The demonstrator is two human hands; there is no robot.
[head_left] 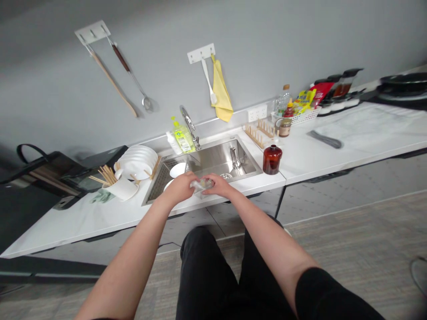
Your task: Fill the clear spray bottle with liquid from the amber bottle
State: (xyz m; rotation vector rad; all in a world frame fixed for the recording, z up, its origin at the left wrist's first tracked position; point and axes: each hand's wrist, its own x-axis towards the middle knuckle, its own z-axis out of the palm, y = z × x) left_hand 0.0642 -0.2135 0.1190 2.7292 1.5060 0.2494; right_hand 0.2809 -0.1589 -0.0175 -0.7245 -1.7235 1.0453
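Observation:
Over the front edge of the sink [257, 170], my left hand [180, 187] and my right hand [219, 185] come close together. Between them is a small clear, see-through item [201, 184], with the fingers of both hands closed on it. Its exact kind is too blurred to make out. White bowls [178, 170] sit in the left part of the sink, partly hidden behind my left hand. The chrome faucet [188, 122] rises behind, next to a yellow-green soap bottle [183, 138] and a white bottle [174, 143].
A brown-red jar [272, 160] stands right of the sink, before a wooden rack [256, 134]. To the left are stacked white plates [138, 156] and a white holder [124, 189] with chopsticks. Farther right are a basket [305, 117] of condiments and a grey strip-like object [325, 139].

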